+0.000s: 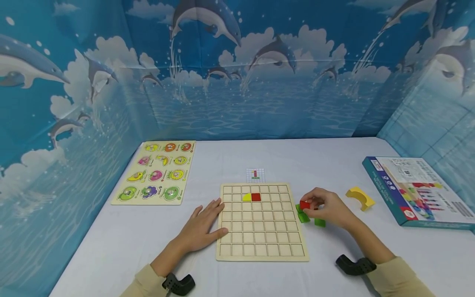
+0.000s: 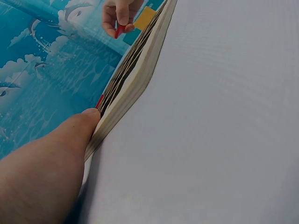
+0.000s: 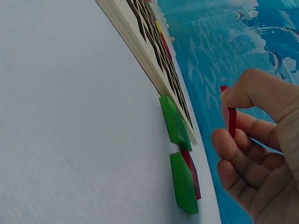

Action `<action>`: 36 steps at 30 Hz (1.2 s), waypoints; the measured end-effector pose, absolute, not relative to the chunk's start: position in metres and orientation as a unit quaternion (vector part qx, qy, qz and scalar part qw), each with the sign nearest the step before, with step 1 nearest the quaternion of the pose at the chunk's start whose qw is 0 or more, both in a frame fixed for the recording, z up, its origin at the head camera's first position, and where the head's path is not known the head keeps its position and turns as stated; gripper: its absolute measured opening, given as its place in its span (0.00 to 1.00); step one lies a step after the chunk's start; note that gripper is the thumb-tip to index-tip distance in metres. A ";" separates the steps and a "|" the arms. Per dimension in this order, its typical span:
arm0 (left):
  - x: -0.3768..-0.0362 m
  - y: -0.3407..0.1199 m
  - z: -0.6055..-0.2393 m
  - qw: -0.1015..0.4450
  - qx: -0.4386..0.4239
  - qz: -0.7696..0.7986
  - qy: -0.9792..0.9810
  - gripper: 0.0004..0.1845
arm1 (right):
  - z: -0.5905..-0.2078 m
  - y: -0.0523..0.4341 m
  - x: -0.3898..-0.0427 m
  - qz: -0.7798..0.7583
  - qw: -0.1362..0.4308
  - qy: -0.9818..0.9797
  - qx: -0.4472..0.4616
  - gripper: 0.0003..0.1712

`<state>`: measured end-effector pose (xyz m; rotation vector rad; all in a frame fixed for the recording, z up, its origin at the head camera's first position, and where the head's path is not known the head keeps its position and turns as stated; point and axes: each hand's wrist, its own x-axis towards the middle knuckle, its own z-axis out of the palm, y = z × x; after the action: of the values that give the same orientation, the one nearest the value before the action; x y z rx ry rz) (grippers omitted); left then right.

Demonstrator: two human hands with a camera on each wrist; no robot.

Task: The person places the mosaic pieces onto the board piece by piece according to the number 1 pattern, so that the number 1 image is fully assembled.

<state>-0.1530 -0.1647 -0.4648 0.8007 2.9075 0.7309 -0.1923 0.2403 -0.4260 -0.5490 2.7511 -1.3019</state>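
My left hand lies with its fingers straight at the left edge of a wooden grid board, thumb and fingertips touching the rim. On the board's second row sit a yellow quarter-round tile and, right beside it, a red square tile. Between thumb and fingers, my right hand pinches another red tile, raised off the table just right of the board. Green tiles lie beneath that hand along the board's right edge. In the right wrist view, a red tile shows partly behind a green tile.
Above the board lies a small pattern card with coloured squares. A yellow arch block and a flat game box are to the right. At the back left is a fruit picture board.
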 end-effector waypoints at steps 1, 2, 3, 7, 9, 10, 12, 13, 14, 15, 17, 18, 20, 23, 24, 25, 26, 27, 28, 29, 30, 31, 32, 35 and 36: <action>-0.153 -0.165 -0.465 0.019 0.258 0.235 0.937 0.42 | -0.426 0.238 -0.192 -0.421 0.025 0.888 -0.182 0.14; -0.153 -0.165 -0.465 0.019 0.258 0.236 0.937 0.42 | -0.427 0.235 -0.191 -0.422 0.026 0.887 -0.187 0.14; -0.153 -0.165 -0.465 0.019 0.258 0.237 0.937 0.42 | -0.427 0.233 -0.191 -0.423 0.028 0.885 -0.192 0.14; -0.153 -0.165 -0.465 0.021 0.257 0.236 0.937 0.42 | -0.427 0.224 -0.191 -0.424 0.030 0.879 -0.215 0.14; -0.153 -0.165 -0.465 0.021 0.257 0.236 0.937 0.42 | -0.426 0.220 -0.191 -0.425 0.032 0.877 -0.222 0.14; -0.153 -0.165 -0.465 0.021 0.257 0.236 0.937 0.42 | -0.426 0.218 -0.191 -0.423 0.032 0.876 -0.228 0.14; -0.153 -0.165 -0.465 0.020 0.258 0.237 0.936 0.42 | -0.425 0.214 -0.191 -0.422 0.034 0.875 -0.233 0.14; -0.153 -0.165 -0.465 0.020 0.258 0.238 0.936 0.42 | -0.425 0.211 -0.191 -0.421 0.035 0.875 -0.237 0.14; -0.154 -0.166 -0.465 0.020 0.258 0.238 0.936 0.42 | -0.424 0.209 -0.191 -0.422 0.037 0.874 -0.239 0.14; -0.154 -0.166 -0.465 0.020 0.258 0.238 0.936 0.42 | -0.424 0.206 -0.191 -0.422 0.040 0.872 -0.244 0.14; -0.154 -0.166 -0.465 0.020 0.259 0.238 0.936 0.42 | -0.424 0.201 -0.191 -0.422 0.045 0.870 -0.251 0.14; -0.154 -0.166 -0.465 0.020 0.259 0.238 0.936 0.42 | -0.424 0.199 -0.191 -0.423 0.048 0.868 -0.255 0.14; -0.154 -0.166 -0.465 0.020 0.259 0.237 0.936 0.43 | -0.424 0.194 -0.192 -0.425 0.053 0.864 -0.263 0.13; -0.154 -0.166 -0.465 0.019 0.259 0.239 0.936 0.43 | -0.423 0.188 -0.193 -0.425 0.059 0.861 -0.273 0.13; -0.154 -0.166 -0.465 0.018 0.260 0.239 0.935 0.43 | -0.423 0.186 -0.193 -0.424 0.059 0.861 -0.275 0.13; -0.154 -0.166 -0.465 0.017 0.260 0.240 0.935 0.43 | -0.422 0.184 -0.194 -0.422 0.059 0.861 -0.278 0.14; -0.154 -0.166 -0.466 0.016 0.261 0.241 0.935 0.43 | -0.422 0.182 -0.194 -0.420 0.058 0.861 -0.282 0.14; -0.154 -0.166 -0.466 0.015 0.261 0.241 0.934 0.43 | -0.422 0.181 -0.195 -0.417 0.058 0.861 -0.285 0.14; -0.154 -0.166 -0.466 0.014 0.261 0.241 0.934 0.43 | -0.422 0.179 -0.196 -0.416 0.057 0.860 -0.290 0.14; -0.154 -0.166 -0.466 0.014 0.262 0.241 0.934 0.43 | -0.422 0.177 -0.197 -0.415 0.057 0.859 -0.294 0.14; -0.154 -0.166 -0.466 0.013 0.262 0.241 0.934 0.43 | -0.422 0.176 -0.197 -0.415 0.056 0.858 -0.298 0.14; -0.154 -0.166 -0.466 0.014 0.262 0.240 0.935 0.43 | -0.422 0.175 -0.198 -0.415 0.058 0.856 -0.302 0.13; -0.154 -0.166 -0.465 0.014 0.261 0.240 0.935 0.43 | -0.422 0.173 -0.199 -0.415 0.058 0.855 -0.305 0.13; -0.154 -0.166 -0.465 0.016 0.260 0.239 0.935 0.43 | -0.422 0.168 -0.200 -0.414 0.059 0.853 -0.313 0.13; -0.154 -0.166 -0.465 0.016 0.260 0.238 0.936 0.43 | -0.422 0.167 -0.201 -0.413 0.058 0.852 -0.316 0.13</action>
<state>-0.1540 -0.1662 -0.4648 0.8087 2.9090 0.7411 -0.2006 0.1665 -0.4222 -0.9575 2.5841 -1.2508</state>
